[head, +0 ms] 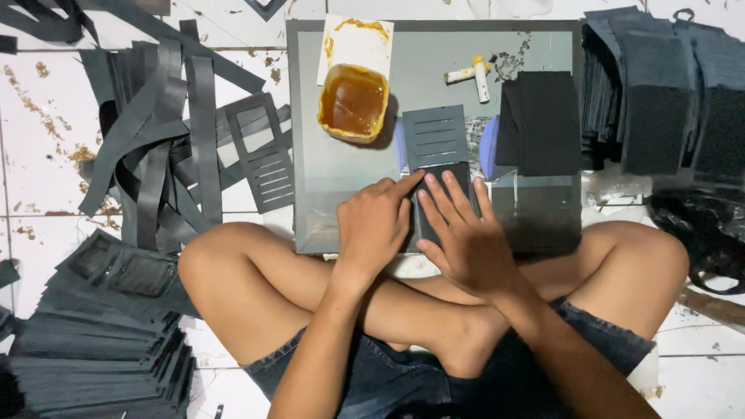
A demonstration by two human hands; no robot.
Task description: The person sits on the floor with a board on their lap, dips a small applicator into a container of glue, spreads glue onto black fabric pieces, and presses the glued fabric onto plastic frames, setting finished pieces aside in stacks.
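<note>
I sit cross-legged on the floor at a grey work board point(334, 167). My left hand point(374, 223) and my right hand point(463, 237) both press on a small black rectangular piece point(454, 177) lying on the board. The left index finger points along its top left edge. The right fingers lie spread flat over it. Just beyond it sits a grey slotted panel point(435, 136). A tub of amber glue point(354, 102) stands further back to the left.
A stack of black pieces point(541, 122) lies on the board's right. Large dark piles point(667, 85) fill the far right. Black strips and a slotted cut-out point(264, 155) lie left. Stacked dark panels point(101, 341) sit at lower left. A white glue applicator point(475, 74) rests behind.
</note>
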